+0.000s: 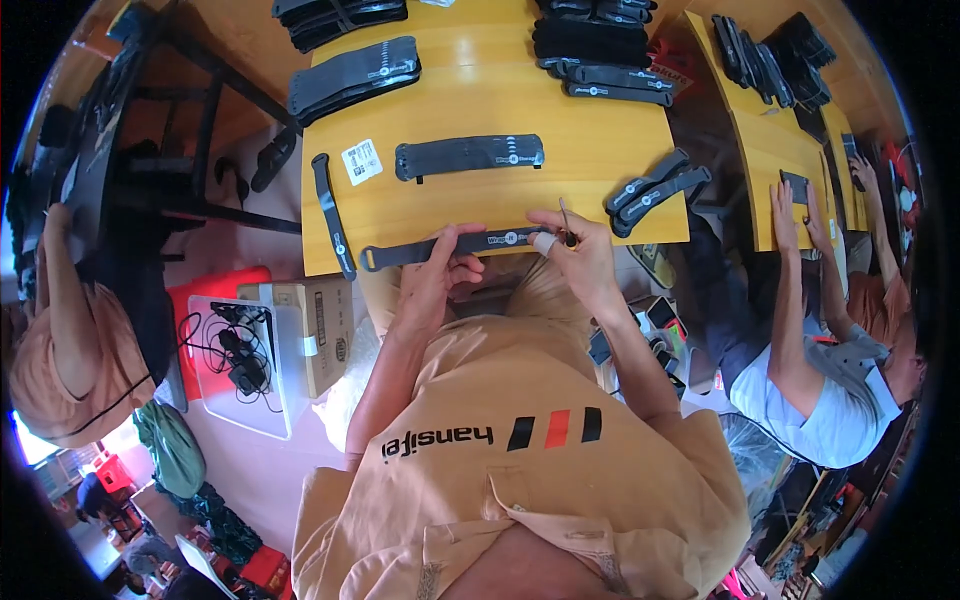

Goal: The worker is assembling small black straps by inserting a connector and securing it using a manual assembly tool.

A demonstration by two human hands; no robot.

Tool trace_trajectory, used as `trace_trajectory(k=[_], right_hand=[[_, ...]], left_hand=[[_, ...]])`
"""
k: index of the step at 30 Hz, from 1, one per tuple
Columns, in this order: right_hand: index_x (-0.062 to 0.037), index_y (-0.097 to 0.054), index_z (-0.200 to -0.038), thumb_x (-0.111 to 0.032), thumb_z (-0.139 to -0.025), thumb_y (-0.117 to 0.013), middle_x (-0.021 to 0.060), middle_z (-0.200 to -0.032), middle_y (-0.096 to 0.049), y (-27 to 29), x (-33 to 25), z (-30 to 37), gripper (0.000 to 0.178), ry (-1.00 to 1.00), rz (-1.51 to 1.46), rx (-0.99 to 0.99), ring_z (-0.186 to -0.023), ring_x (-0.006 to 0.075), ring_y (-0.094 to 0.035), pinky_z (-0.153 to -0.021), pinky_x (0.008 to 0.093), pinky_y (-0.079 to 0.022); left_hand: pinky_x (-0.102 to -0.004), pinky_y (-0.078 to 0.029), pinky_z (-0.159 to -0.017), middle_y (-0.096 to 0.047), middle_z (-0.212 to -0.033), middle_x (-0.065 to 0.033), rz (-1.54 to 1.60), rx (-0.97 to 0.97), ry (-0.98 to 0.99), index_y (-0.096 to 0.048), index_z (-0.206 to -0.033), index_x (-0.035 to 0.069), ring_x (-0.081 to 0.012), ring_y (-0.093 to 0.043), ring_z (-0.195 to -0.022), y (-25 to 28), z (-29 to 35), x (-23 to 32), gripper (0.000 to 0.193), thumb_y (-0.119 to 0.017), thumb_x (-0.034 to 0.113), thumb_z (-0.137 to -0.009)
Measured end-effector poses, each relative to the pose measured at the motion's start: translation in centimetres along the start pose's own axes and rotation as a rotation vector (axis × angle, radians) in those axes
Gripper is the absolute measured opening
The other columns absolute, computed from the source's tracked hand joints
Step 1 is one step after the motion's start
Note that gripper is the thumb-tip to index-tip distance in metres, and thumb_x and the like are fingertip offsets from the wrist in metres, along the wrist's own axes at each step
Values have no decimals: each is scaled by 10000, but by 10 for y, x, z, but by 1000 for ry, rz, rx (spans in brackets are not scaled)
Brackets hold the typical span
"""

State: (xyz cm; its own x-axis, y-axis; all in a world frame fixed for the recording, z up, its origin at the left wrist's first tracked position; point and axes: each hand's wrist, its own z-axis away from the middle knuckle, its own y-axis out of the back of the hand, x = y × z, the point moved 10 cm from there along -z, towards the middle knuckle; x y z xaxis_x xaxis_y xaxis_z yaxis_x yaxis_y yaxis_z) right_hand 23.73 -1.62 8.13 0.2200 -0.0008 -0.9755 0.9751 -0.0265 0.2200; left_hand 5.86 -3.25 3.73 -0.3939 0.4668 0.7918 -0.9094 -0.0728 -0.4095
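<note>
A black hook-and-loop strap [405,252] with a loop at its left end and pale print lies across the table's near edge. My left hand [438,277] is closed on its middle, thumb and fingers pinching it. The strap's right end is pinched in my right hand [585,262], which has white tape round one digit. A thin metal-tipped tool with a dark handle [570,238] also sticks up from my right fingers; its exact kind is unclear. Just beyond lies a neat stack of black straps [468,157]. A single strap [332,215] rests at the left, and several loose ones [655,192] at the right.
Bundled black straps [355,78] and further piles [600,80] stand at the yellow table's [480,215] far side. A white label sheet [362,161] lies near the left. Below left are a clear bin with cables [240,365] and a carton [325,335]. Co-workers sit on both sides.
</note>
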Motion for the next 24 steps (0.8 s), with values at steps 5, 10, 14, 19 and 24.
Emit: trace_trajectory(k=[5, 10, 14, 19, 24], right_hand=[[12, -663, -866, -6, -723, -658, -26, -632, -534, 9, 38, -11, 144, -163, -97, 17, -580, 46, -435, -522, 193, -351], [-7, -651, -771, -9, -704, -680, -52, -590, -486, 19, 58, -18, 74, -351, -274, 80, -536, 21, -393, -477, 178, -305], [-8, -641, -768, -26, -719, -672, -59, -558, -460, 22, 51, -35, 61, -264, -311, 146, -469, 11, -360, -413, 179, -262], [-3, -638, -793, -48, -762, -629, -37, -567, -491, 16, 61, -53, 55, -325, -355, 100, -417, 16, -360, -359, 182, -229], [0, -642, -801, -33, -766, -610, -21, -580, -521, 13, 75, -71, 58, -299, -296, 130, -445, 32, -376, -394, 194, -272]], left_hand=[[-182, -490, -537, -624, -821, -67, -1, 47, -45, -613, -952, -15, -78, -557, -595, 29, -8, 9, 265, -516, 225, -895], [-187, -522, -547, -632, -804, -95, 9, 85, -107, -615, -925, -13, -119, -617, -615, 65, -22, 20, 125, -606, 36, -810], [-200, -543, -611, -630, -816, -108, 59, 46, -137, -576, -982, -34, -175, -649, -710, 71, -41, 32, 165, -574, 28, -829], [-202, -535, -605, -624, -803, -101, -3, 100, -142, -571, -933, -27, -181, -651, -718, 71, -57, 46, 108, -547, 35, -848], [-191, -517, -567, -616, -792, -70, -201, 135, -218, -558, -945, -18, -149, -639, -696, 80, -80, 52, 118, -551, 52, -850]])
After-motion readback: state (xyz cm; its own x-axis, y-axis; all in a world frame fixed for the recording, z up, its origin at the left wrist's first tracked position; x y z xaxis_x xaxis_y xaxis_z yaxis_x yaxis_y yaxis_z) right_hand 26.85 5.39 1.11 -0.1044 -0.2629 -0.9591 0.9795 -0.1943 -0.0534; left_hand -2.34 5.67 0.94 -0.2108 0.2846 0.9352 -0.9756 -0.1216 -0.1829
